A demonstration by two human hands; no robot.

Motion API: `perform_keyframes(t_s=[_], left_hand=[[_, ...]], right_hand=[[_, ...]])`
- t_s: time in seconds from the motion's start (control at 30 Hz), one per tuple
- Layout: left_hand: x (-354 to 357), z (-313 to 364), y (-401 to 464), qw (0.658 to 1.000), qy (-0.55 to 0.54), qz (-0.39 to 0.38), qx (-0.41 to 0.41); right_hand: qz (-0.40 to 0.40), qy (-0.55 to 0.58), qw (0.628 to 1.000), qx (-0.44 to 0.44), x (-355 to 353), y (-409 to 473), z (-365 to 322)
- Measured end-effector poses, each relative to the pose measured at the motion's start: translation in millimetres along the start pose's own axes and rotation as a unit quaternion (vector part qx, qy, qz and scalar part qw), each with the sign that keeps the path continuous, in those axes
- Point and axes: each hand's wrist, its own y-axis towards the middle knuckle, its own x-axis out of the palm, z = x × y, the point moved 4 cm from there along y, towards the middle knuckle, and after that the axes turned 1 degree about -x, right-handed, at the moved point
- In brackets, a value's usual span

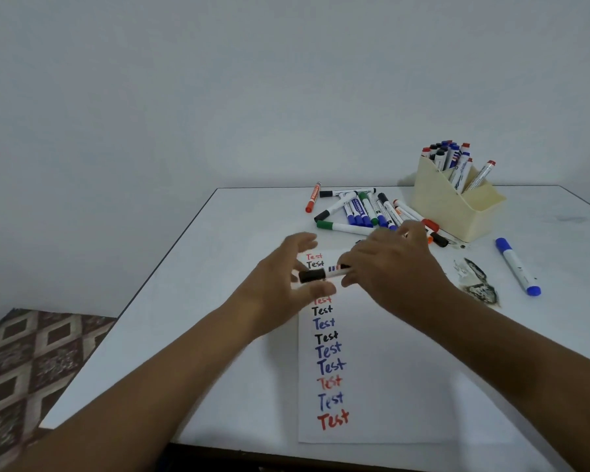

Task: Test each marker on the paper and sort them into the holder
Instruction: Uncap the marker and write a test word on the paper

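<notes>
My right hand (pixel 392 267) grips the white barrel of a black-capped marker (pixel 315 274) above the top of the paper (pixel 389 386). My left hand (pixel 280 284) is at the cap end with fingers spread and loosely curved around the black cap; contact is blurred. The paper carries a column of "Test" words in red, black and blue. A pile of loose markers (pixel 361 209) lies behind the hands. The cream holder (pixel 450 206) at the back right stands full of several markers.
A single blue marker (pixel 516 265) lies at the right on the white table (pixel 201 318). A stained, crumpled scrap (pixel 477 284) sits next to it. An orange-red marker (pixel 313 197) lies apart from the pile. Patterned floor shows at the lower left.
</notes>
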Motion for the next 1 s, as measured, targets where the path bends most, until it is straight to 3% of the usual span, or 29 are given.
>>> perform_keyframes(t_s=[0.07, 0.13, 0.17, 0.23, 0.33, 0.37, 0.43, 0.63, 0.73, 1.0], left_hand=[[-8, -17, 9, 1.000, -0.003, 0.023, 0.003], [-11, -36, 18, 1.000, 0.016, 0.007, -0.007], [-10, -44, 23, 0.999, 0.031, -0.014, -0.013], [-7, -57, 32, 0.995, 0.074, -0.060, -0.027], [3, -69, 42, 0.977, 0.173, -0.115, -0.041], [6, -71, 44, 0.969, 0.210, -0.128, -0.034], [10, -73, 46, 0.953, 0.264, -0.149, -0.016], [13, -76, 48, 0.943, 0.295, -0.153, 0.002], [14, -80, 50, 0.944, 0.295, -0.152, -0.002], [15, -79, 50, 0.947, 0.272, -0.173, -0.008]], right_hand=[[0.023, 0.008, 0.998, 0.055, -4, 7, 16], [0.032, 0.141, 0.976, 0.163, -8, 15, 33], [0.034, 0.234, 0.946, 0.221, -6, 19, 40], [0.058, 0.402, 0.857, 0.317, 4, 29, 50], [0.141, 0.595, 0.681, 0.403, 30, 38, 59], [0.147, 0.625, 0.640, 0.422, 39, 39, 61], [0.132, 0.643, 0.605, 0.450, 54, 39, 61], [0.067, 0.609, 0.633, 0.474, 89, 32, 58], [0.036, 0.577, 0.670, 0.466, 96, 28, 54], [0.013, 0.572, 0.682, 0.455, 104, 28, 53]])
